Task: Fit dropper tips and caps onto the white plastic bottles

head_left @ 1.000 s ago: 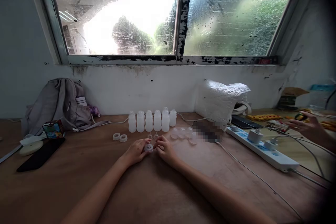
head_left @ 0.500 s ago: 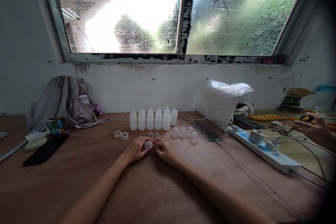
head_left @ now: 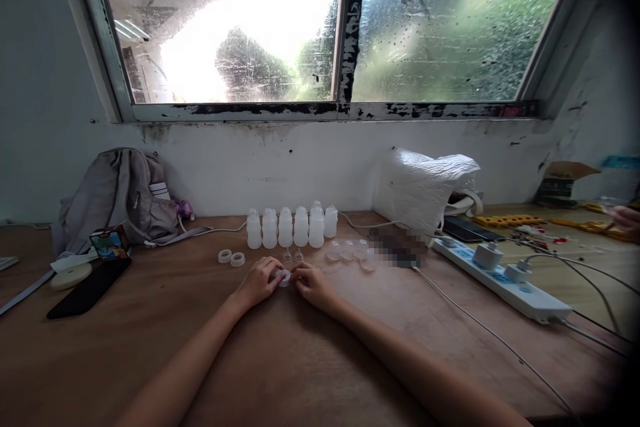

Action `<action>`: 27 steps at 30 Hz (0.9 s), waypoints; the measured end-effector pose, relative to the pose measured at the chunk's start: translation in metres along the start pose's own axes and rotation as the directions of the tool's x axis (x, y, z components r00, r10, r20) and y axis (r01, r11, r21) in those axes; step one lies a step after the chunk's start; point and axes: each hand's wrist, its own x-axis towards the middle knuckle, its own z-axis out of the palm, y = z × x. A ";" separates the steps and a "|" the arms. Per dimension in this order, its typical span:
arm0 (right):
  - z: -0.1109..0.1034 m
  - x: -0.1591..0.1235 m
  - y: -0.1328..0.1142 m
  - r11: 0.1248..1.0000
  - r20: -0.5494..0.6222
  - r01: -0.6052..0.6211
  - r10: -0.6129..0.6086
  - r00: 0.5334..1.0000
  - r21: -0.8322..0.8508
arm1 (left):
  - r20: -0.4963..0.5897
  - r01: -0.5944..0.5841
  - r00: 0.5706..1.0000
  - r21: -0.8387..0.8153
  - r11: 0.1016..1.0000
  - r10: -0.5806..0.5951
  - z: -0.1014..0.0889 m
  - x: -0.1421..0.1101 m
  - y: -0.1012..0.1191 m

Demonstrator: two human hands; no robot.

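My left hand [head_left: 261,280] is closed on a small translucent bottle ring [head_left: 285,282], its thumb over the ring's top. From the other side, my right hand [head_left: 313,285] has its fingertips pinched against the ring, which sits low at the tabletop. Fingers cover part of it, and I cannot make out whether a teat is inside. Just beyond lie two clear teats [head_left: 299,255]. To the left are two white bottle rings [head_left: 237,259], and on the right several translucent discs [head_left: 346,253]. Behind stands a row of frosted baby bottles [head_left: 285,230].
A grey backpack [head_left: 113,200], a small colourful box [head_left: 111,242] and a black phone-like slab [head_left: 90,290] lie left. To the right are a white power strip [head_left: 505,280] with cables, a white padded bag [head_left: 417,193] and a co-worker's hand [head_left: 625,219] at the edge.
The ring has tilted or turned slightly between my fingers, and my left thumb has shifted over it. The co-worker's hand has drawn away to the right.
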 end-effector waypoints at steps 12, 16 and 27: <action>0.003 -0.001 0.005 1.000 -0.116 0.000 0.001 0.993 0.010 | -0.200 0.147 0.959 -0.261 0.954 -0.203 0.009 0.002 -0.005; -0.001 -0.003 -0.004 0.991 -0.070 0.061 -0.053 0.996 0.116 | -0.129 0.236 0.929 -0.513 0.825 -0.346 0.011 0.001 0.002; -0.007 0.001 -0.007 0.961 -0.083 -0.142 0.166 0.983 0.239 | 0.037 0.325 0.894 -0.738 0.591 -0.446 0.020 -0.003 0.020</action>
